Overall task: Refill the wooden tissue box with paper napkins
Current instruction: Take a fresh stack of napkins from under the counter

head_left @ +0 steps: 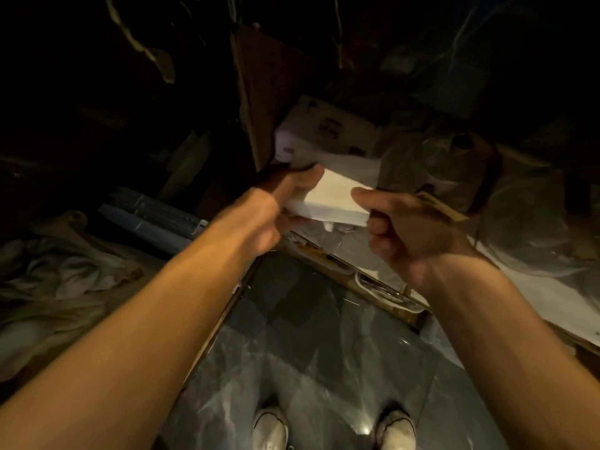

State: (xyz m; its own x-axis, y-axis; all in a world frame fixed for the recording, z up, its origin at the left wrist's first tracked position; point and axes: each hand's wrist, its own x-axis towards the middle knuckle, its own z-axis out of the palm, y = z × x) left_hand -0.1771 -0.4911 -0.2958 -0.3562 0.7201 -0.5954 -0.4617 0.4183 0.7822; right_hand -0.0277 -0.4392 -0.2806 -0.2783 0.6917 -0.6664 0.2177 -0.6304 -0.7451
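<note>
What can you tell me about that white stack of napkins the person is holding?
The napkin stack is a thick, flat block of white paper sheets with neat, squared edges, tilted slightly. It is held in the air above the dark glossy floor, the left hand gripping one end and the right hand the other. Nothing else visibly touches it.

napkin stack (328, 203): white paper, matt, layered edges showing along its side
wrapped packs (324, 134): white, under a thin glossy plastic film
floor (308, 352): dark marbled tile, polished and reflective
shoes (269, 430): pale cloth, dull and scuffed
bags (535, 222): clear plastic, crinkled and shiny
sheet (48, 287): pale cloth, rumpled, matt
</note>
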